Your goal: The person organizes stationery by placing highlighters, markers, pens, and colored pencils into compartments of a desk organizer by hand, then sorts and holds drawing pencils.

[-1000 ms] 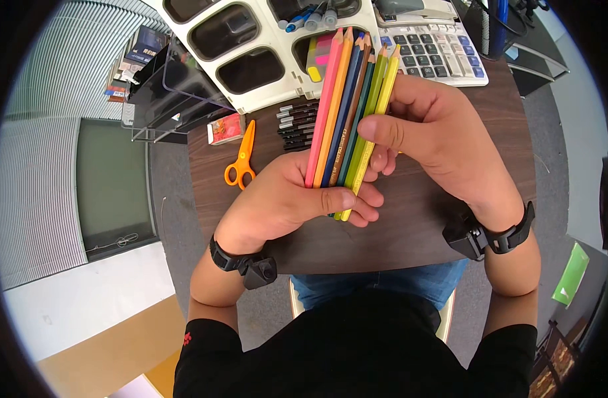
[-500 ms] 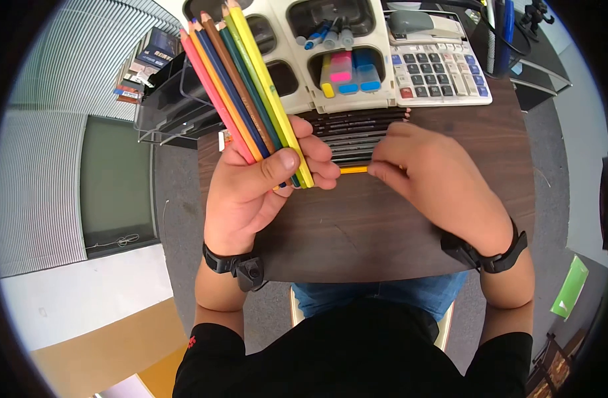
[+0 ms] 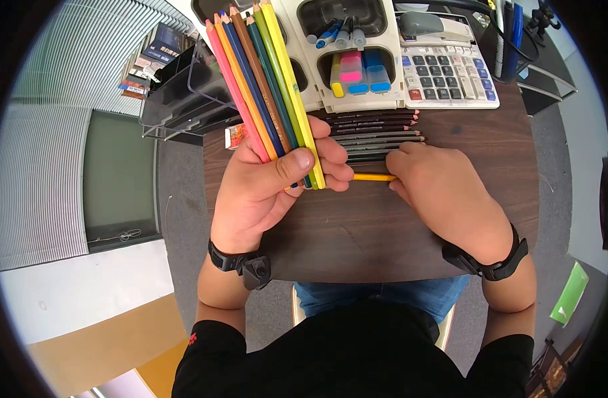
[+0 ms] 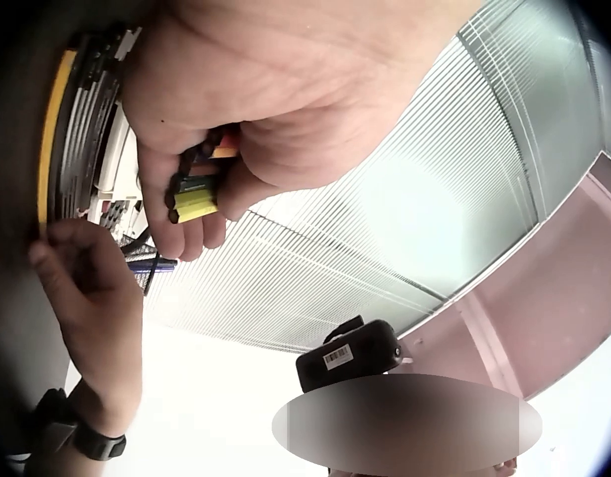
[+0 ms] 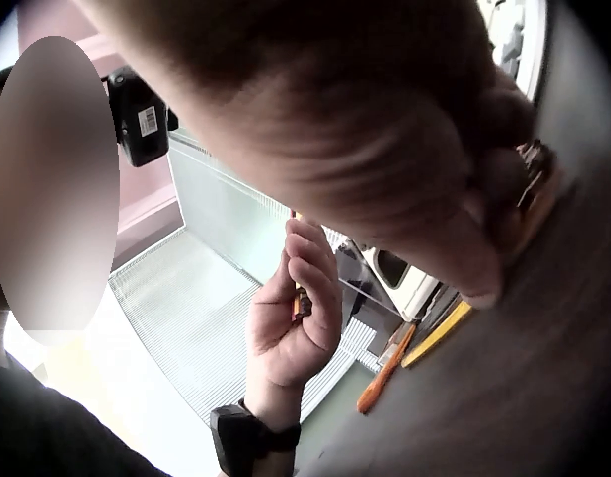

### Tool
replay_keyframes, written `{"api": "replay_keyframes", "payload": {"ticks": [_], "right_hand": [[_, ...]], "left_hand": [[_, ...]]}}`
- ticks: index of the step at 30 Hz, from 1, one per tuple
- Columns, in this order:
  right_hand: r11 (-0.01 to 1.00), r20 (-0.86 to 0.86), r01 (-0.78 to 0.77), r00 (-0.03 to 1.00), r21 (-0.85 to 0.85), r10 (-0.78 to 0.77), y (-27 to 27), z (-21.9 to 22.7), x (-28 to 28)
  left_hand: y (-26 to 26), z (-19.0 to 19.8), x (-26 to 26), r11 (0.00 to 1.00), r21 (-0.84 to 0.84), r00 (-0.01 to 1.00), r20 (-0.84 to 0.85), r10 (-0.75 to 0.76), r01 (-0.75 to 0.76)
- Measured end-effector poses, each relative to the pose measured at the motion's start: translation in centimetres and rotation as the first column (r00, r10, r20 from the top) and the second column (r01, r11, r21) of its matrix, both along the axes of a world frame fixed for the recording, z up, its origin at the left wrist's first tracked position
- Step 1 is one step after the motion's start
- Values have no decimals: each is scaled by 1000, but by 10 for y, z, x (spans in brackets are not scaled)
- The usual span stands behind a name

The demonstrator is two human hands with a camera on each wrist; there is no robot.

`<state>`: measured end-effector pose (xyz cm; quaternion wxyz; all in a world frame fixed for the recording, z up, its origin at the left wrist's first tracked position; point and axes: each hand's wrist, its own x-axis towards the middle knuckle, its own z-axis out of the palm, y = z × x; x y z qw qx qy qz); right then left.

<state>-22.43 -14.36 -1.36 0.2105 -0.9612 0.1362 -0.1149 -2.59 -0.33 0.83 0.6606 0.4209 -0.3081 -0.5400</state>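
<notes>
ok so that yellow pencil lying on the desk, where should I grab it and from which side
Pinch the yellow pencil near its bare middle, coming from above and the near edge. It lies flat, with the row of dark pencils close behind it, and the right hand already at one end.

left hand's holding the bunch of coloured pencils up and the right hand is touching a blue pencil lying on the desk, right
Not quite. The pencil under the right hand is yellow, not blue: the head view shows a yellow pencil lying flat on the desk, just in front of the row of dark pencils. The rest holds: the left hand grips the bunch of coloured pencils pointing up.
</notes>
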Motion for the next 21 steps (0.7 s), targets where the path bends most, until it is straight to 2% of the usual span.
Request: {"api": "replay_keyframes", "payload": {"ticks": [3,5,6,8,9,10,11,12,13,14,15,16,17,19,21], "right_hand": [[998,-4,-48,999,-41,48,-1,3,-1],[986,115,-106,986,-131,122,-2,5,0],[986,116,-106,986,-132,122,-2,8,0],[992,229,-117,968,41,105,-3,15,2],[992,229,-118,968,40,106,-4,18,1],[927,277,-128,960,351,28,-3,22,0],[767,297,-146,953,625,-61,-4,26,-2],[767,298,-147,953,624,-60,-5,35,-5],[581,222,-86,961,809,-166,-8,47,-8],[350,120,-26,961,936,-249,-10,52,-10],[378,214,-90,930,921,-299,-12,47,-9],[381,216,-91,929,920,-300,-15,45,-9],[333,231,-115,914,936,-333,-18,45,-9],[263,244,-143,880,954,-407,-20,42,-6],[297,250,-127,870,946,-426,-21,38,-3]], "left_hand": [[0,-1,1,1000,-6,1000,6,-6,7],[-1,-2,2,1000,-13,1000,16,-9,9],[-1,-2,3,1000,-20,999,34,4,-3],[-1,-2,3,999,-27,998,53,19,-17],[-1,-2,4,999,-23,996,77,44,-42],[-1,-2,4,998,-20,993,100,68,-67],[-1,-1,3,998,-22,993,101,69,-67],[-2,-1,2,994,21,968,230,104,-111],[-3,-1,0,985,56,925,357,130,-161],[-3,-2,-2,985,55,924,359,131,-161],[-3,-3,-4,987,89,939,331,95,-131],[-2,-4,-6,988,121,951,303,59,-99],[-2,0,-7,987,156,974,226,-2,-34],[-1,1,-8,983,184,977,211,-34,-5],[-1,3,-9,967,249,978,185,-94,46]]}}
